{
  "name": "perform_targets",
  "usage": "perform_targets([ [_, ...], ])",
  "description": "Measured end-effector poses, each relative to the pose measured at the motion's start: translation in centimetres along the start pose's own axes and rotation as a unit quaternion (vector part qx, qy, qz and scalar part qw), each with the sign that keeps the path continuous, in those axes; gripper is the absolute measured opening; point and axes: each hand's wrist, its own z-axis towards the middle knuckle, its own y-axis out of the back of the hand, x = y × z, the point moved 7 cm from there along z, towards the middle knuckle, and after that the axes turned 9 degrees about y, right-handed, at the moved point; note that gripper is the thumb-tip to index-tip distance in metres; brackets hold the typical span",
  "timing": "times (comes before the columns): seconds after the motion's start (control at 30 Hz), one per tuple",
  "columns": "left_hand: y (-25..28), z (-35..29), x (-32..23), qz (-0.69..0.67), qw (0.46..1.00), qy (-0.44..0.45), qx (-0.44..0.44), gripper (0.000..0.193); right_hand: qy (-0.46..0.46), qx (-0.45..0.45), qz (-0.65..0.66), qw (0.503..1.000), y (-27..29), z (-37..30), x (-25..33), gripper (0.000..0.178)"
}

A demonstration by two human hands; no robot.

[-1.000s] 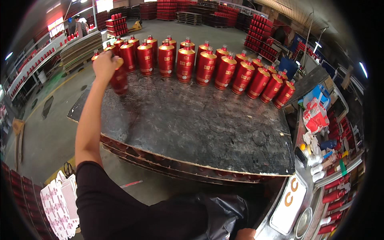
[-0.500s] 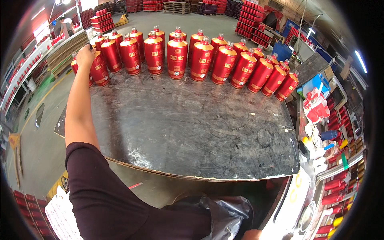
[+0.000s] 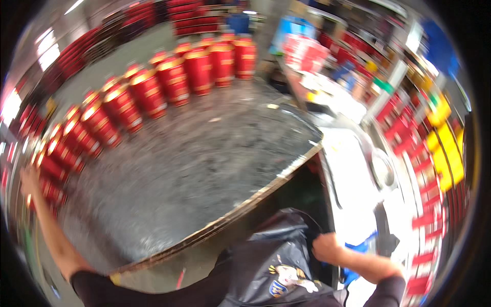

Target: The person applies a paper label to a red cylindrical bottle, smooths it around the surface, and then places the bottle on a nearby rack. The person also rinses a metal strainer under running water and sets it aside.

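Red bottles (image 3: 124,107) with gold shoulders stand upright in a curved double row along the far and left edges of a dark, worn tabletop (image 3: 179,163). My left arm reaches out to the left end of that row. There my left hand (image 3: 30,181) is beside the last bottles, perhaps touching one; blur hides how its fingers lie. Close to my body, at the right side of my black apron (image 3: 255,268), my right hand (image 3: 329,248) is closed with its fingers curled. Whatever it may hold is hidden.
A bright work surface (image 3: 350,179) runs along my right, beside a line with many red bottles (image 3: 422,220). Yellow crates or blocks (image 3: 445,158) stand farther right. A red-and-white bag (image 3: 304,53) lies past the table's far right corner. Stacked red goods stand behind.
The view has swung to the right, so the bottles appear farther left. My left arm still reaches to the row's left end. My right hand and forearm have come fully into view.
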Motion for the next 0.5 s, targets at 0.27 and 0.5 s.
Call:
perform_targets([
  [0.27, 33.8, -31.2, -32.3, -0.618, 0.642, -0.402, 0.212, 0.028, -0.144, -0.299, 0.434, 0.838, 5.2, -8.4, -3.4, 0.027],
  [0.5, 72.9, -78.4, -33.4, -0.621, 0.18, -0.673, 0.361, 0.025, -0.328, -0.506, 0.55, 0.578, -3.6, -22.2, -2.6, 0.023],
])
